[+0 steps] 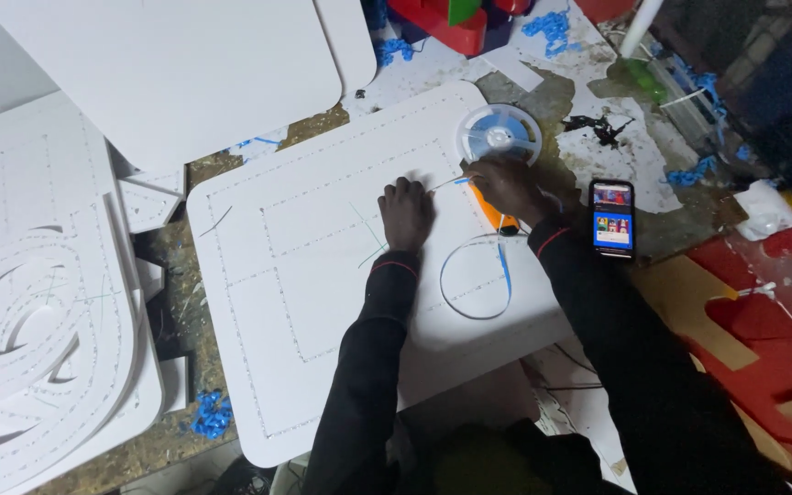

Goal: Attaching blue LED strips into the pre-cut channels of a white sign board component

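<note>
Where the far left of the frame begins, a stack of white cut-out boards (38,321) with curved openings lies on the bench, and another plain white board (185,73) leans across the upper left. Blue scraps (211,414) sit at the lower left by the board edge. At the centre lies a large white panel (304,275) marked with dotted lines. The left hand (407,213) rests on it just left of centre, fingers curled under in a loose fist, knuckles pressed to the surface, holding nothing that can be seen. Just beside it to the right, the right hand (506,188) pinches a thin pale strip (446,181) that runs between the two hands; an orange tool (486,209) shows partly beneath this hand. Above it, at the panel's upper right corner, sits a white reel (499,135). Below, a loose loop of strip (477,278) with a blue stretch lies on the panel. Farther right, a phone (612,217) with a lit screen lies on the bench, near red sheet material (763,339) at lower right.
</note>
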